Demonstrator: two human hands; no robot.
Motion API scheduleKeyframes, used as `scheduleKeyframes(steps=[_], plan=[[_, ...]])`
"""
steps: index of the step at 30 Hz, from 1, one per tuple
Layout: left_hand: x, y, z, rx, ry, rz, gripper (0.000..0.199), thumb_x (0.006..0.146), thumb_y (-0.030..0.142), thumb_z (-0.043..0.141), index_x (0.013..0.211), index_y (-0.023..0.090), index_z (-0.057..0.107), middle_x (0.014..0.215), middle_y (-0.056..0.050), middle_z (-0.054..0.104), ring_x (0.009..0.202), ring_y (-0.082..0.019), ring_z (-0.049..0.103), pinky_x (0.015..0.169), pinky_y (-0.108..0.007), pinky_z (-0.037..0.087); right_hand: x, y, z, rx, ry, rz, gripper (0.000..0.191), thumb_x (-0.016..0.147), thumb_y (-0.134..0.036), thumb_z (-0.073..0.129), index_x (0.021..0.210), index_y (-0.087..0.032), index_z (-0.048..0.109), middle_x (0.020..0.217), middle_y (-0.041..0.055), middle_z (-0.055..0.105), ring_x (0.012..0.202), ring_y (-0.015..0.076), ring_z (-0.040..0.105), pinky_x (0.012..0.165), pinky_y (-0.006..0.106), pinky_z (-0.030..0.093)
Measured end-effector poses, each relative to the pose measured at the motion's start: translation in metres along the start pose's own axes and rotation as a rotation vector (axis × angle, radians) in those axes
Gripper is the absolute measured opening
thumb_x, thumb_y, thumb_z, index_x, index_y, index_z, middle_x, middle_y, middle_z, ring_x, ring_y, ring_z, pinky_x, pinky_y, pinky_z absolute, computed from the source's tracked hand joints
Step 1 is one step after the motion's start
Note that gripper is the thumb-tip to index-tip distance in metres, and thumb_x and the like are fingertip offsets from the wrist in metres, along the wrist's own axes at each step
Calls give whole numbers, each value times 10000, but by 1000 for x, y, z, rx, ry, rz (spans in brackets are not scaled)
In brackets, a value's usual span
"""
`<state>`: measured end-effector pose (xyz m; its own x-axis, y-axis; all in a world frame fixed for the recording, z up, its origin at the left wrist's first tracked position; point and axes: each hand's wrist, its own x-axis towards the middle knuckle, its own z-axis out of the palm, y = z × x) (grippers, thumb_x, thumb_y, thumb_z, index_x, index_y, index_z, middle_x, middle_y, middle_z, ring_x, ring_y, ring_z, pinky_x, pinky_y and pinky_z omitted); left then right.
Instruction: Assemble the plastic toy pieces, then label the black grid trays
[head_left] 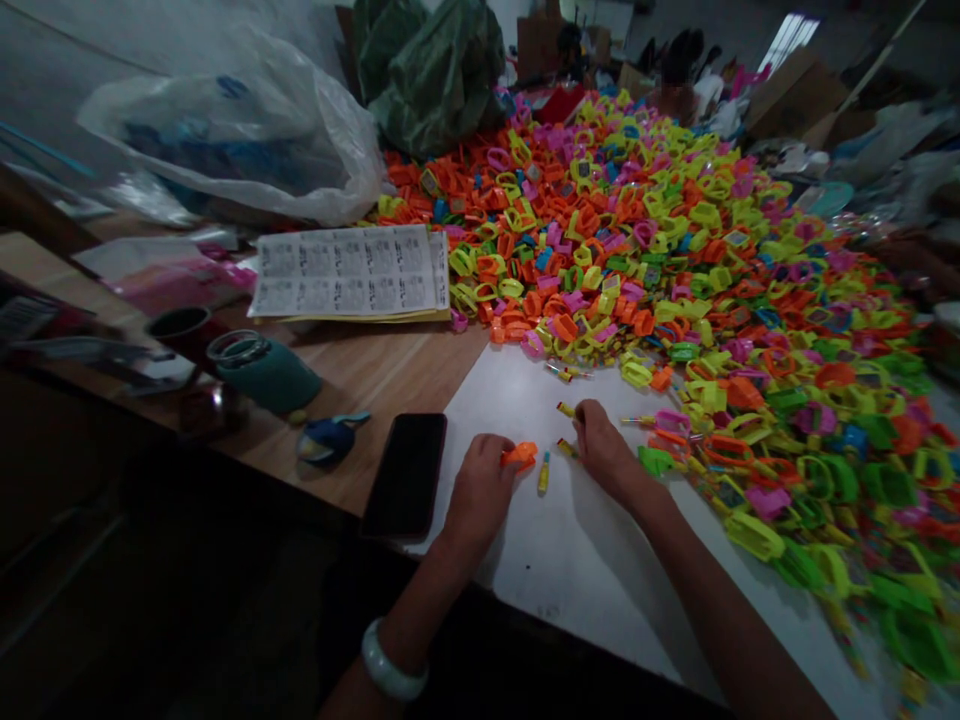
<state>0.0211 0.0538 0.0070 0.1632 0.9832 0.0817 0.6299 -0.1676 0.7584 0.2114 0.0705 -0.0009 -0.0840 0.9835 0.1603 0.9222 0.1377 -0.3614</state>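
My left hand (478,495), with a pale bangle at its wrist, is closed on an orange plastic toy watch (523,456) above the white board. To its right, my right hand (600,445) pinches a small yellow tube (565,409) with a dark red end. A second yellow tube (567,449) is just below those fingers; whether they touch it I cannot tell. Between the hands lies another tube (544,475), yellow with a blue tip. Several more tubes (564,373) lie farther back, by the edge of the heap.
A big heap of colourful toy watches (600,240) covers the back and right. Left of the white board (517,545) are a black phone (406,475), a blue object (328,440), a teal jar (266,370) and printed sheets (349,270). A plastic bag (247,150) stands behind.
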Motion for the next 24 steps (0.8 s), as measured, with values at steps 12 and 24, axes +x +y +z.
scheduleKeyframes(steps=[12, 24], plan=[[-10, -8, 6, 9, -22, 43, 80, 794, 202, 587, 853, 151, 572, 1015, -72, 522, 965, -205, 511, 881, -379, 452, -15, -14, -13, -266, -37, 53, 211, 883, -300, 515, 1007, -133, 545, 981, 124, 556, 897, 226, 524, 749, 322, 410], [-16, -17, 9, 23, 21, 136, 166, 839, 300, 508, 826, 161, 599, 1084, -110, 566, 1054, -235, 527, 942, -422, 442, 20, -30, 13, -100, -58, -160, 68, 856, -239, 549, 876, -176, 567, 914, 58, 601, 875, 178, 516, 775, 294, 384]])
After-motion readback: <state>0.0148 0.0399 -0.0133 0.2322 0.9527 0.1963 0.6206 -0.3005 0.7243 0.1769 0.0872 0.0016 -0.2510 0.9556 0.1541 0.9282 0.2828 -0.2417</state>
